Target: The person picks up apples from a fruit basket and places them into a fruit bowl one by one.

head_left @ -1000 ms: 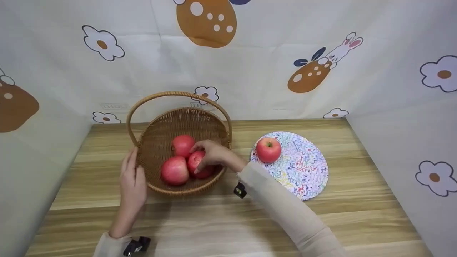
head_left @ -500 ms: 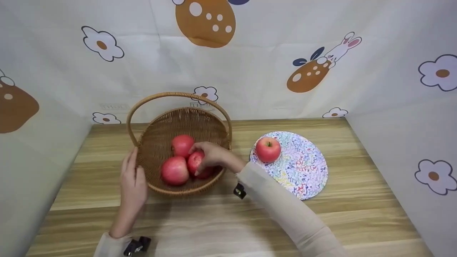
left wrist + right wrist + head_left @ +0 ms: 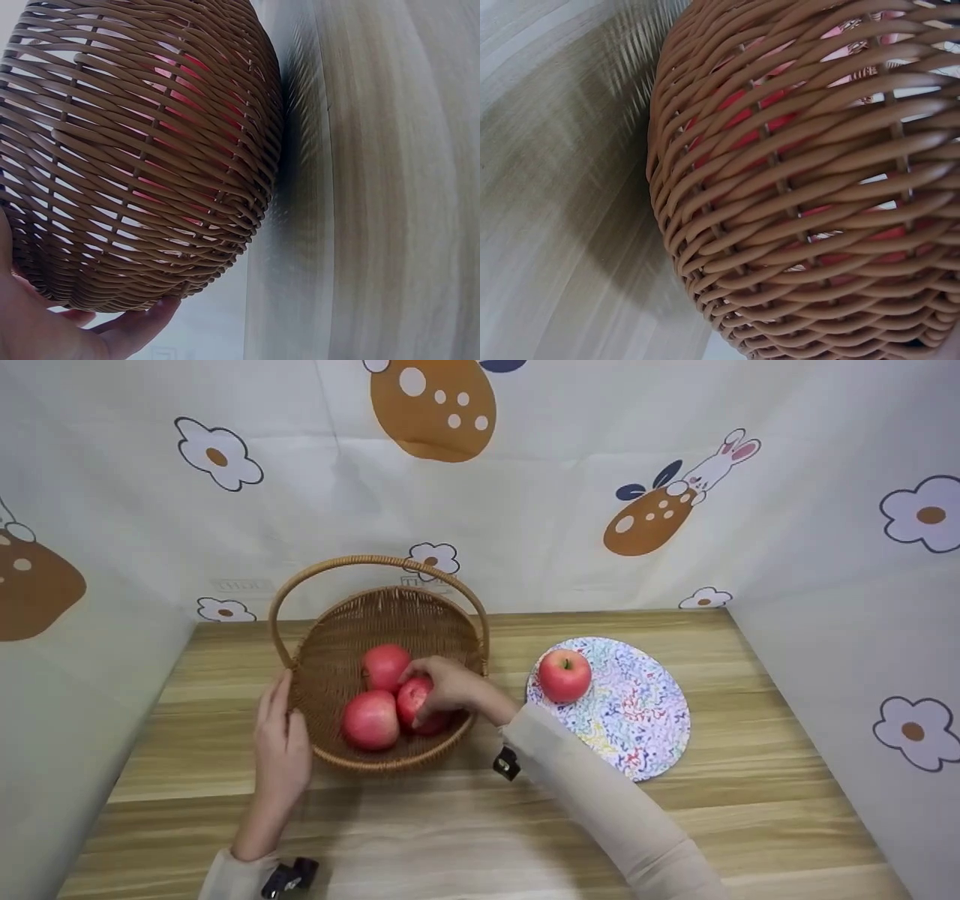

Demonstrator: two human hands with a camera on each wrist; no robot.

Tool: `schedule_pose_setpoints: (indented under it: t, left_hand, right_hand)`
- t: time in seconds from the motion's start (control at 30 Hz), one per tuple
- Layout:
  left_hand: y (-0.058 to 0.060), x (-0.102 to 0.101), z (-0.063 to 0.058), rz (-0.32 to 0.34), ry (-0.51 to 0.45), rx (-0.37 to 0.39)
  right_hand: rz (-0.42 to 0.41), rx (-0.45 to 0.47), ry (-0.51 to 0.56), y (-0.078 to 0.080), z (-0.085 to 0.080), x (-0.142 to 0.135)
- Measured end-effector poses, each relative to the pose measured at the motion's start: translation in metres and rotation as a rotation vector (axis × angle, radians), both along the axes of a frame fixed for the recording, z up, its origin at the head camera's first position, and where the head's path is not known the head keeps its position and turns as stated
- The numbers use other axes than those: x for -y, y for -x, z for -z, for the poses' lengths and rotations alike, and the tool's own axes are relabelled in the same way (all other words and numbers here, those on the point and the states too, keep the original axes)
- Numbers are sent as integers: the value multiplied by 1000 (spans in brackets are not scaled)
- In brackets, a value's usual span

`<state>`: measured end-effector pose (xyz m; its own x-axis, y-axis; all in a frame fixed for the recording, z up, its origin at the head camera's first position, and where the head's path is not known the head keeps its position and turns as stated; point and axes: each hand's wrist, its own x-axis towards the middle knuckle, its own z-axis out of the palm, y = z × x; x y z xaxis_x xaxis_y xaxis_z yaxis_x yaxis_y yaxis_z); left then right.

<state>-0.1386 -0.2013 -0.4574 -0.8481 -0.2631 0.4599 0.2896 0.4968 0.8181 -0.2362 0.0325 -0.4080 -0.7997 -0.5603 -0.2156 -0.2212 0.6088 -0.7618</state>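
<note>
Inside the wicker basket (image 3: 382, 765) lie three red apples. My right hand (image 3: 450, 686) reaches over the basket's right rim, its thumb and fingers gripping the right-hand apple (image 3: 412, 701). A second apple (image 3: 371, 720) sits just left of it and a third apple (image 3: 386, 666) lies behind. My left hand (image 3: 281, 746) rests against the basket's left outer side, fingers fairly straight, near the foot of the handle (image 3: 371, 560). In the left wrist view, fingertips (image 3: 161, 311) touch the woven wall. The right wrist view shows mostly weave, with red showing through the gaps.
Right of the basket, a round speckled multicoloured mat (image 3: 637, 712) lies on the wood-grain table (image 3: 750, 802). One more red apple (image 3: 565, 676) stands stem up at the mat's left. Printed white sheeting (image 3: 540, 525) encloses the table at the back and sides.
Almost nothing differs. Both hands, the basket and the apples keep their places; the whole head view shifts very slightly.
</note>
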Motion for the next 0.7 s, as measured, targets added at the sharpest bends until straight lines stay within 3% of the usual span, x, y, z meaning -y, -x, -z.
schedule_pose_setpoints:
  t: [0.7]
  left_hand:
    - [0,-1,-2,10,6,43]
  right_hand:
    - [68,-88,33,-1,-8,-6]
